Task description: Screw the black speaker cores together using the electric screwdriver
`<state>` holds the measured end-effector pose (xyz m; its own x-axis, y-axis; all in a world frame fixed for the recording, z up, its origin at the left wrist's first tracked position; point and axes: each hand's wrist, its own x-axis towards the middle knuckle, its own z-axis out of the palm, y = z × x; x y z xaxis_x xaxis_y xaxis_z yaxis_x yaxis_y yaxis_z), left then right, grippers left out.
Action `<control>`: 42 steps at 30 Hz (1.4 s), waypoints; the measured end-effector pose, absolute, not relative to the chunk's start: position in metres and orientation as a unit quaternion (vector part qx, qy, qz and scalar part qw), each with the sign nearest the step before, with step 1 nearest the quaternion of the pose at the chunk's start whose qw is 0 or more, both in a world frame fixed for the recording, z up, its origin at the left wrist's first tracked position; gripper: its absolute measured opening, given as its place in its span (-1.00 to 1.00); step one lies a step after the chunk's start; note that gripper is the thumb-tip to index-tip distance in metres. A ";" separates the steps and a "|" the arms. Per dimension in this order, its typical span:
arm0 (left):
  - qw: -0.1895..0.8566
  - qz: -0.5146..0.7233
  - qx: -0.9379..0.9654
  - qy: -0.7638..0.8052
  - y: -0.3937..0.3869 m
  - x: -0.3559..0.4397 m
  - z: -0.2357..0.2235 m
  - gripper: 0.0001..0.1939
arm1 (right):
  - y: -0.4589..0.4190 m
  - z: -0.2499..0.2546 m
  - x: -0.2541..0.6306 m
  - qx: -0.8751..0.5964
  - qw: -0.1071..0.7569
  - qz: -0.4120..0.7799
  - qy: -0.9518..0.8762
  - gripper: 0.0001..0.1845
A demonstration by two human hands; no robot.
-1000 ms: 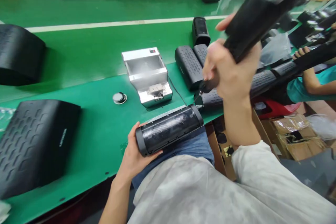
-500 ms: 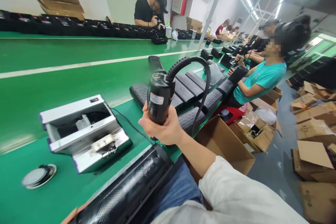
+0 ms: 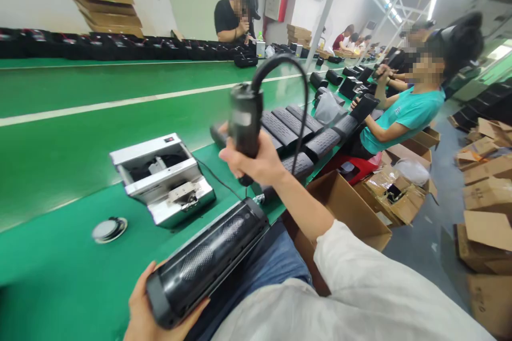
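A glossy black cylinder is slanting in the left hand, while a corded black tool is standing upright in the right hand.

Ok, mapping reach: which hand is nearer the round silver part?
Left. The left hand, gripping the black cylinder, is on the near side of the round part; the right hand, holding the black tool, is farther right.

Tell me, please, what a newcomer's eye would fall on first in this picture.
Probably the black handheld tool with its arching cable, held cable end up in the right hand near the middle of the view. Next might come the long black case below it, its near end in the left hand, and the silver metal box beyond on the green table. At the right, a co-worker's turquoise shirt stands out.
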<state>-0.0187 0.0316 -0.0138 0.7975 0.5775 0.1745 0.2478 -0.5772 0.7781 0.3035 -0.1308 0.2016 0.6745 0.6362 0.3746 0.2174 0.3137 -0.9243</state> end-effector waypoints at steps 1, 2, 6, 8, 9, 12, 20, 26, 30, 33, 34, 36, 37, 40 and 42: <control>0.396 0.212 0.860 0.241 0.029 -0.018 -0.011 0.25 | -0.132 0.212 0.300 -0.546 0.723 0.126 -0.403 -0.21; 0.403 0.212 0.858 0.239 0.025 -0.017 -0.008 0.25 | -0.132 0.223 0.296 -0.523 0.730 0.097 -0.428 -0.29; 0.447 0.195 0.847 0.209 0.017 -0.017 0.002 0.28 | -0.104 0.245 0.285 -0.468 0.769 -0.038 -0.433 -0.36; 0.469 0.170 0.846 0.188 0.017 -0.019 0.003 0.27 | -0.077 0.240 0.283 -0.479 0.770 -0.080 -0.415 -0.35; 0.476 0.167 0.844 0.182 0.017 -0.019 0.003 0.30 | -0.063 0.236 0.282 -0.488 0.763 -0.090 -0.414 -0.36; 0.478 0.177 0.844 0.166 0.017 -0.022 0.001 0.38 | -0.032 0.221 0.277 -0.491 0.756 -0.077 -0.426 -0.43; 0.482 0.184 0.844 0.145 0.015 -0.023 -0.004 0.45 | -0.005 0.199 0.272 -0.482 0.747 -0.032 -0.457 -0.36; 0.488 0.190 0.841 0.139 0.014 -0.022 -0.002 0.43 | -0.005 0.204 0.263 -0.487 0.742 -0.052 -0.459 -0.29; 0.480 0.193 0.844 0.140 0.014 -0.022 -0.002 0.45 | -0.005 0.212 0.259 -0.525 0.727 -0.045 -0.440 -0.29; 0.471 0.196 0.849 0.138 0.015 -0.022 -0.001 0.45 | -0.004 0.212 0.262 -0.560 0.714 -0.035 -0.420 -0.18; 0.469 0.199 0.850 0.136 0.015 -0.022 -0.001 0.44 | -0.005 0.211 0.264 -0.569 0.708 -0.029 -0.417 -0.14; 0.468 0.205 0.850 0.130 0.015 -0.021 -0.001 0.45 | -0.007 0.209 0.267 -0.589 0.691 -0.009 -0.420 -0.10; 0.469 0.211 0.848 0.125 0.015 -0.020 -0.001 0.46 | -0.009 0.208 0.266 -0.591 0.688 -0.004 -0.421 -0.11; 0.472 0.236 0.842 0.110 0.014 -0.016 -0.007 0.50 | -0.022 0.215 0.251 -0.538 0.723 -0.024 -0.432 -0.43; 0.469 0.259 0.839 0.093 0.013 -0.013 -0.011 0.53 | -0.039 0.224 0.234 -0.469 0.764 -0.059 -0.440 -0.66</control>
<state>-0.0132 0.0134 -0.0112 0.8484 0.3995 0.3472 -0.0865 -0.5425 0.8356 0.2340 -0.0388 0.2240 0.6062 0.3230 0.7267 0.5023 0.5530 -0.6648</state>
